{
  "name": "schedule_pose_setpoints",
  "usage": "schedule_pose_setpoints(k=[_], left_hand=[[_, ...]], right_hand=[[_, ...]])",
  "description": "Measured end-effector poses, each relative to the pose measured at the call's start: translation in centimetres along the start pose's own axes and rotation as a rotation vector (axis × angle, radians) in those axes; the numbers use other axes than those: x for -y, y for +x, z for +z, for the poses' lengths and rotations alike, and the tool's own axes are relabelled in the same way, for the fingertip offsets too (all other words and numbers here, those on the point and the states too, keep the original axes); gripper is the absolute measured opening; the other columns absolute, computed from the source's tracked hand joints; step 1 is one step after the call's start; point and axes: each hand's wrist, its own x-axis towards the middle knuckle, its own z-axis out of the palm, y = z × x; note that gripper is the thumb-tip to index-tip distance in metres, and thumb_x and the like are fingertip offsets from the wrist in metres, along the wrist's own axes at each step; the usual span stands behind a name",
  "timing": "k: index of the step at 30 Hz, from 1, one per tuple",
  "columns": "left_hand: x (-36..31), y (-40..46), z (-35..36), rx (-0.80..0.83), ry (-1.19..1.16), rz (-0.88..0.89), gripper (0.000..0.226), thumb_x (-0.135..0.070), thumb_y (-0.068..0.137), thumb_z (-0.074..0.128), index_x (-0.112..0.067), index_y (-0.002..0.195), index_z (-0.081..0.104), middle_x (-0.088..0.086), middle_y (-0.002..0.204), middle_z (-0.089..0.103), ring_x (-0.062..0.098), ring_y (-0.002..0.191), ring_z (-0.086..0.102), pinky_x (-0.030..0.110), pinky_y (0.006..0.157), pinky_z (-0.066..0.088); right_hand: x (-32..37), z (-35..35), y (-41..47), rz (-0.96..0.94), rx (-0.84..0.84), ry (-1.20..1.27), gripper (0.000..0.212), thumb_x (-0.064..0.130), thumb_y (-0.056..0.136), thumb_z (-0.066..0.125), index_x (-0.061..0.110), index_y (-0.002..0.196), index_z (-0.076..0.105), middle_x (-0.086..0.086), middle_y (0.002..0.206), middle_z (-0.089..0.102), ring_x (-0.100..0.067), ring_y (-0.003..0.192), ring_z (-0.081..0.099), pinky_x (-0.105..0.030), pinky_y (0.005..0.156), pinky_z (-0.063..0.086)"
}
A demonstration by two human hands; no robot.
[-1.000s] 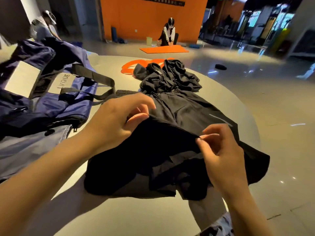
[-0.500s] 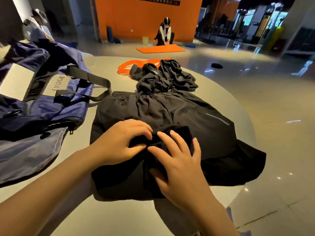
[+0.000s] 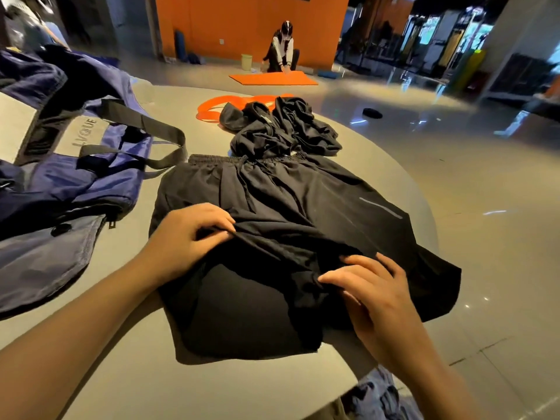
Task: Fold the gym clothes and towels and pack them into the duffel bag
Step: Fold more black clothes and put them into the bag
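Black gym shorts lie spread on the round grey table, waistband away from me. My left hand pinches a raised fold of the shorts' fabric near their left side. My right hand grips the same fold further right, fingers curled on the cloth. A crumpled black garment sits just beyond the waistband. The blue duffel bag lies open on the table's left, black straps draped toward the shorts.
An orange band lies on the table behind the crumpled garment. The table's curved edge runs along the right, glossy floor beyond. A person kneels on an orange mat far back. Blue-grey cloth hangs below the near edge.
Half a second ago both hands pressed close together on the shorts' middle. Now they have moved apart, each gripping a ridge of fabric lifted between them.
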Motion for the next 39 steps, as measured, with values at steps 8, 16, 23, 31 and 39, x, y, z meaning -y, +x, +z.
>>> schedule_pose_setpoints(k=[8,16,23,31,39], left_hand=[[-3.3,-0.4,0.0,0.114,0.342,0.309,0.042,-0.035,0.078,0.054,-0.022,0.118,0.061,0.002,0.128,0.055,0.022,0.121,0.051,0.041,0.100,0.042],[-6.1,1.1,1.7,-0.022,0.195,0.278,0.024,-0.031,0.087,0.055,-0.017,0.097,0.072,-0.005,0.093,0.070,0.013,0.088,0.064,0.031,0.081,0.046],[-5.2,-0.3,-2.2,-0.275,-0.494,-0.288,0.043,-0.004,0.090,0.058,-0.042,0.077,0.073,-0.016,0.077,0.071,-0.003,0.074,0.064,0.011,0.066,0.050],[-4.8,-1.0,-3.6,-0.437,-0.786,-0.560,0.016,-0.011,0.095,0.052,-0.017,0.091,0.066,-0.012,0.070,0.071,0.000,0.066,0.066,0.012,0.056,0.050],[-5.4,-1.3,-3.9,-0.428,-0.886,-0.669,0.017,-0.016,0.097,0.049,-0.019,0.090,0.065,-0.012,0.071,0.070,0.000,0.065,0.066,0.013,0.055,0.051]], right_hand=[[0.5,-0.6,-0.3,0.196,-0.127,0.334,0.022,0.040,0.087,0.049,0.037,0.099,0.067,0.021,0.110,0.060,-0.002,0.113,0.054,-0.041,0.097,0.045],[2.0,1.0,0.5,0.367,-0.070,0.068,0.044,0.053,0.076,0.058,0.029,0.113,0.063,0.007,0.127,0.050,-0.015,0.119,0.046,-0.040,0.094,0.044],[0.6,0.7,-0.4,0.417,-0.075,0.150,0.040,0.015,0.079,0.068,0.021,0.117,0.062,0.004,0.123,0.052,-0.014,0.114,0.047,-0.045,0.096,0.046],[0.0,0.2,-0.4,0.421,-0.025,0.213,0.039,-0.003,0.082,0.066,0.015,0.117,0.065,0.001,0.118,0.057,-0.021,0.109,0.054,-0.048,0.094,0.048],[0.2,-0.4,-0.8,0.386,-0.130,0.226,0.044,0.014,0.077,0.053,0.022,0.119,0.062,0.007,0.121,0.052,-0.017,0.114,0.050,-0.049,0.094,0.047]])
